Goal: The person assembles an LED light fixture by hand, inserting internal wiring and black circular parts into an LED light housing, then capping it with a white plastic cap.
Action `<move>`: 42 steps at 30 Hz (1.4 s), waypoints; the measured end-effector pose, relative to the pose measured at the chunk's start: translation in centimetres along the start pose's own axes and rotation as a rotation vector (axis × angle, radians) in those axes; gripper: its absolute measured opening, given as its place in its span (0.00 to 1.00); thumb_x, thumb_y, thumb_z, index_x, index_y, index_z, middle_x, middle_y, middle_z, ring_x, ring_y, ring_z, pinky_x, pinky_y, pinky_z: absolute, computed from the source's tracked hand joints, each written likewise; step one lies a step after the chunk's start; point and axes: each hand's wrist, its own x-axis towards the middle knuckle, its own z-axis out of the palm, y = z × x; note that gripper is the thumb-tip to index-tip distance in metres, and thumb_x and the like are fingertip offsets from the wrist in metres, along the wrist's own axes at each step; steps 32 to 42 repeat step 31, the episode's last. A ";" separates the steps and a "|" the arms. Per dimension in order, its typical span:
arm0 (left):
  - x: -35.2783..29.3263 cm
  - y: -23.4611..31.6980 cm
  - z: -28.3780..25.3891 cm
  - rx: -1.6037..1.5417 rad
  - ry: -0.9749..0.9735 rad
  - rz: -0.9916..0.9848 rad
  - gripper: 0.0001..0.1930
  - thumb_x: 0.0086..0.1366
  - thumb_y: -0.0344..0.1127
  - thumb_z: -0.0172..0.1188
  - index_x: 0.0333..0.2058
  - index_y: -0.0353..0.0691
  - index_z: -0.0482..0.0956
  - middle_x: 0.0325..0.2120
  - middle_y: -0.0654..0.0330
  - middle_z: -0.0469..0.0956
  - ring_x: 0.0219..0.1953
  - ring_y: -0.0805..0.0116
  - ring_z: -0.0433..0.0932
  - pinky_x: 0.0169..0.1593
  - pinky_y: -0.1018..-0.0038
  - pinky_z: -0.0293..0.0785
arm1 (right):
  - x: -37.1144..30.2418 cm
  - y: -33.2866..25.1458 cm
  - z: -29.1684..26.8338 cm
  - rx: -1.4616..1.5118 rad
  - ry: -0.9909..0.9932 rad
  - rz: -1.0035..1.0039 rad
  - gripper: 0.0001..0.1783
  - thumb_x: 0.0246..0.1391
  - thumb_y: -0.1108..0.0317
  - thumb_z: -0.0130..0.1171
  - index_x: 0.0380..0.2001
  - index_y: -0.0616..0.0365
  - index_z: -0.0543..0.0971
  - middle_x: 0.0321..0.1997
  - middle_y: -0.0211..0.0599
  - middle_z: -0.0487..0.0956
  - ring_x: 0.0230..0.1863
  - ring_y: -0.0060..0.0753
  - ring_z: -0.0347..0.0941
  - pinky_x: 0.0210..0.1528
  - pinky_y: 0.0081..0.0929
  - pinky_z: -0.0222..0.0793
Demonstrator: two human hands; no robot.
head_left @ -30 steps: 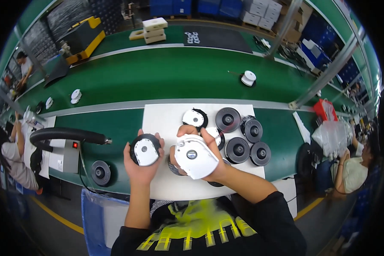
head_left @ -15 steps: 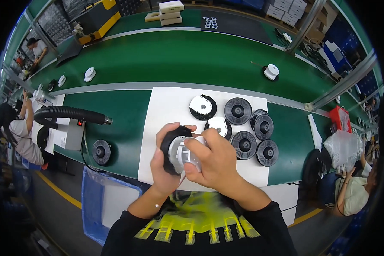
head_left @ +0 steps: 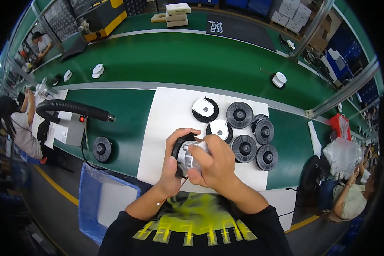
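Above the white sheet's near part, my left hand (head_left: 170, 173) is wrapped round a black ring-shaped part (head_left: 176, 155). My right hand (head_left: 219, 164) grips the white plastic piece (head_left: 186, 158) set against that part's right side; my fingers hide much of it. A thin reddish wire with a small white connector (head_left: 159, 203) hangs below, over my left wrist. Just beyond my hands lie two black round parts with white faces, a farther one (head_left: 204, 109) and a nearer one (head_left: 219, 127). To their right sit several ridged black discs (head_left: 244, 148) with raised centres.
A black flexible hose (head_left: 77, 107) reaches in from the left above a grey box (head_left: 72, 132). Another ridged black disc (head_left: 102, 149) lies near it. A blue-lined bin (head_left: 85, 209) stands below the table's left edge. White spool-like parts (head_left: 279, 80) rest on the green belt (head_left: 170, 55). People sit at both sides.
The held part has turned and shifted slightly right, so less of its black ring shows. My left hand has moved right with it. The reddish wire now shows clearly. The whole view has shifted slightly.
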 end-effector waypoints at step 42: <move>2.1 -2.1 0.5 0.143 0.070 0.137 0.39 0.69 0.66 0.36 0.66 0.41 0.51 0.59 0.49 0.62 0.56 0.60 0.68 0.63 0.60 0.61 | -5.1 6.2 -3.6 0.239 0.052 0.311 0.27 0.51 0.41 0.56 0.46 0.49 0.78 0.44 0.46 0.77 0.34 0.44 0.72 0.39 0.43 0.67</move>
